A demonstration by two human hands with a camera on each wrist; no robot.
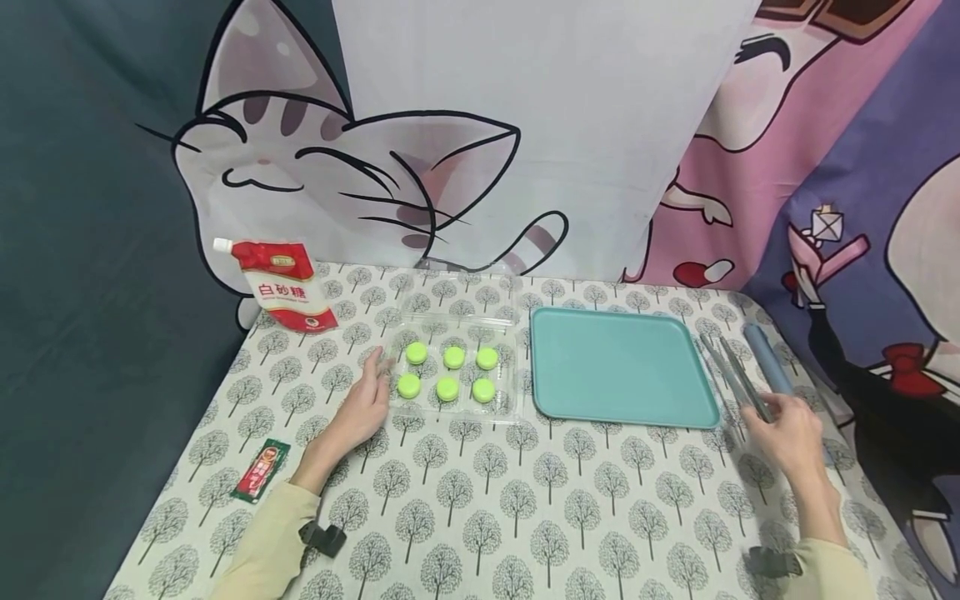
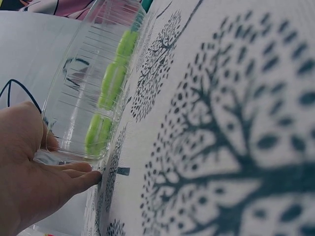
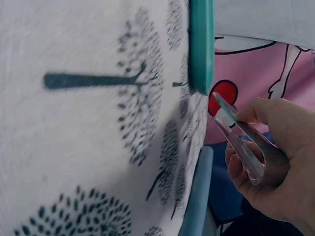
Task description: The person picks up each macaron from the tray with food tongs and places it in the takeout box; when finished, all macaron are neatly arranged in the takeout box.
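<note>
Beside the left end of a clear plastic box (image 1: 457, 410), my left hand (image 1: 365, 400) touches the wall with its fingers (image 2: 81, 181) fairly straight. Several light green macarons (image 1: 453, 357) lie in two rows in the box, whose transparent lid (image 1: 457, 293) is folded back behind it. On the far right, my right hand (image 1: 789, 429) grips metal tongs (image 3: 266, 164) near their closed end. The tongs' two arms point away from me, their tips apart with nothing between them. A teal tray (image 1: 622, 367) lies between the box and the tongs.
A red and white sugar pouch (image 1: 288, 287) stands at the back left. Nearer me on the left lies a small red and green packet (image 1: 260, 471). A blue-grey rod (image 1: 767, 358) lies along the right edge of the table (image 1: 570, 525), which has a tree-patterned cloth.
</note>
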